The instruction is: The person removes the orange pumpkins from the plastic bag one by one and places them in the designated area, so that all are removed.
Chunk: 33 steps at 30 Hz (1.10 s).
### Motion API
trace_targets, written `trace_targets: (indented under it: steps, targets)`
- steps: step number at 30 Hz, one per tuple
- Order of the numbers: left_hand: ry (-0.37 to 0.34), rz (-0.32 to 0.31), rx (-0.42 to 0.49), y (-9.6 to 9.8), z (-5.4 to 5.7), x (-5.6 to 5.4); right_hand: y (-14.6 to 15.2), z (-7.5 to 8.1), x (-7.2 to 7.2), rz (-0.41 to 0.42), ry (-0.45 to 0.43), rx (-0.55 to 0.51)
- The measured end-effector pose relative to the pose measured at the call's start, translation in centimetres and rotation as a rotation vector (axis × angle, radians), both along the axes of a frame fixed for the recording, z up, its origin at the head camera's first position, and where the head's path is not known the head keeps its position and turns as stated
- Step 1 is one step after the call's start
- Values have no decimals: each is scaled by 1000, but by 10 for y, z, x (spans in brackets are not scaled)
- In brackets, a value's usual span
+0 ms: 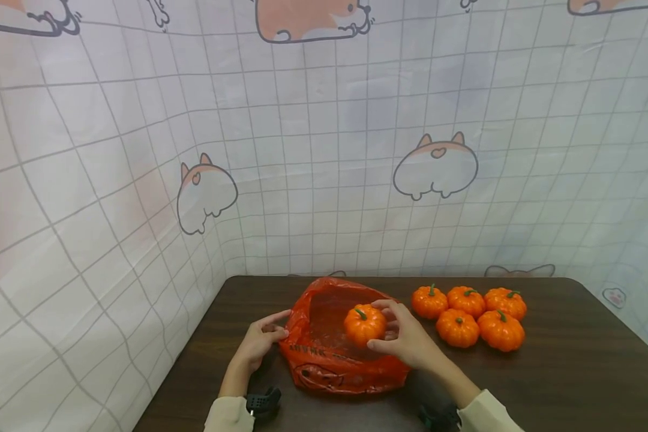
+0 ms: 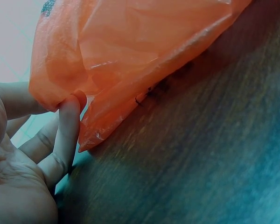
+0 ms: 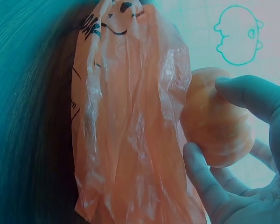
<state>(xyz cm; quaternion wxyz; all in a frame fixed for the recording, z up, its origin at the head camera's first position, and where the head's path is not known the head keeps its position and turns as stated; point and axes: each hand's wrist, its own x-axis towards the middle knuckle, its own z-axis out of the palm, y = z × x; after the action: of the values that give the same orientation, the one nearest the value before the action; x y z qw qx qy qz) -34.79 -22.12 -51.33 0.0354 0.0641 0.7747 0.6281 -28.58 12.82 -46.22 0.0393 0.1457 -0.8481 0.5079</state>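
An orange-red plastic bag with black print lies on the table, its mouth spread wide and facing up. My left hand pinches the bag's left rim; in the left wrist view the thumb and a finger meet on the thin plastic. Over the mouth of the bag, my right hand grips a small orange pumpkin with a green stem. The right wrist view has the thumb and fingers around the pumpkin, beside the crumpled bag wall.
Several more small pumpkins stand grouped right of the bag on the dark wooden table. A white gridded cloth with cartoon dogs hangs behind the table and along its left side.
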Motion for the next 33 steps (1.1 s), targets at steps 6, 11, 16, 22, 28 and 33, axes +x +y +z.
trace_targets:
  steps: [6, 11, 16, 22, 28, 33]
  targets:
    - [-9, -2, 5, 1, 1, 0, 9, 0, 2, 2, -12, 11]
    - [-8, -11, 6, 1, 3, 1, 14, 3, 6, 8, -5, 12]
    - [-9, -12, 11, 1, 4, 1, 20, 5, 8, 18, 5, 9]
    - [-8, -8, 18, 1, 4, 1, 25, 7, 11, 13, -7, 7]
    - [2, -20, 8, -1, 0, 0, 31, 9, 14, 6, -17, 5]
    - [-1, -18, 6, -1, 1, 1, 37, 7, 15, 5, -21, 7]
